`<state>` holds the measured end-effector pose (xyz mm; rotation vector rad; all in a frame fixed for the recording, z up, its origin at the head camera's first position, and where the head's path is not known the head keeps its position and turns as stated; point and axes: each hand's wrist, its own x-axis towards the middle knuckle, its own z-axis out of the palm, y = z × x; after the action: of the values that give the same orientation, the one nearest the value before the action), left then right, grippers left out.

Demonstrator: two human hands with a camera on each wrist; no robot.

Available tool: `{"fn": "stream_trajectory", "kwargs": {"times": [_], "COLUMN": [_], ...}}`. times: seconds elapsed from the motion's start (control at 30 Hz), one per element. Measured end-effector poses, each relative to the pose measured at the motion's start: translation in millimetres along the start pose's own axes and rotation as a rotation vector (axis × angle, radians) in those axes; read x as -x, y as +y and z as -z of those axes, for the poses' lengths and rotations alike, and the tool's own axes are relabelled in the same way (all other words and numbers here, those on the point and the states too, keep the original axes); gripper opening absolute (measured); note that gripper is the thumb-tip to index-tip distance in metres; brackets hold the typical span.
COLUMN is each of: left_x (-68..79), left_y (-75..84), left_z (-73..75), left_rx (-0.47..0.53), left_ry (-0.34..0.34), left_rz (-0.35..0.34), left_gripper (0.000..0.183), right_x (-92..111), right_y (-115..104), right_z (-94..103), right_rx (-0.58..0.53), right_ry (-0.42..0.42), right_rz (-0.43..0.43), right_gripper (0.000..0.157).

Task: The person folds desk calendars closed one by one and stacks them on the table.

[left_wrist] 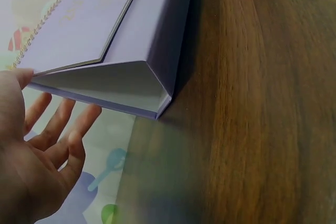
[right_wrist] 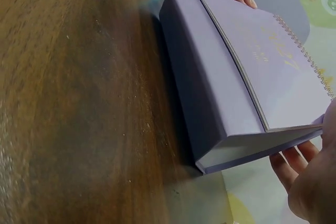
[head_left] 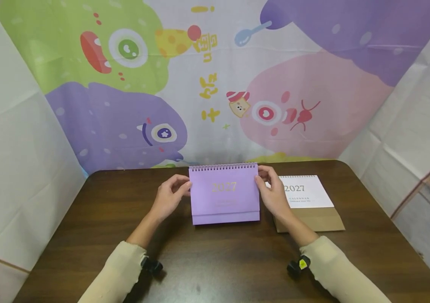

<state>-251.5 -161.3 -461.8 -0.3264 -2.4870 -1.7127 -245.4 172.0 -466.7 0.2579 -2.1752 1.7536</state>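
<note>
A purple desk calendar (head_left: 225, 198) with a spiral top edge and gold "2027" stands propped open as a tent on the table. My left hand (head_left: 168, 198) holds its left side, thumb on the front cover and the other fingers behind. On the opposite side my right hand (head_left: 274, 195) grips the upper right edge, again with the thumb in front. Both wrist views show the hollow triangular end of the calendar (left_wrist: 105, 85). Just right of my right hand, a second calendar (head_left: 309, 219) with white pages and a tan base is partly covered by that hand.
The dark brown wooden table (head_left: 207, 261) has rounded far corners. Behind it hangs a cloth backdrop (head_left: 215, 143) with cartoon monsters, close to the far edge. Pale fabric sheets (head_left: 6, 126) stand at both sides. Each wrist carries a small black camera (head_left: 151, 265).
</note>
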Motion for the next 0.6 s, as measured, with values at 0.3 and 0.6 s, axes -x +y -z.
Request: {"fn": "stream_trajectory", "kwargs": {"times": [0.3,0.6], "left_x": [-2.2,-1.8], "left_y": [-3.2,-5.7], "left_z": [-4.9,-8.8], "left_rx": [-0.003,-0.078], "left_ry": [0.021,0.015], "left_rz": [0.045,0.074], "left_gripper": [0.030,0.032], "right_x": [-1.8,-1.6], "right_y": [1.7,2.6], "right_z": [5.4,5.8], "right_rx": [0.124,0.273], "right_ry": [-0.024,-0.066], "right_rz": [0.012,-0.019], "right_gripper": [0.042,0.043]}}
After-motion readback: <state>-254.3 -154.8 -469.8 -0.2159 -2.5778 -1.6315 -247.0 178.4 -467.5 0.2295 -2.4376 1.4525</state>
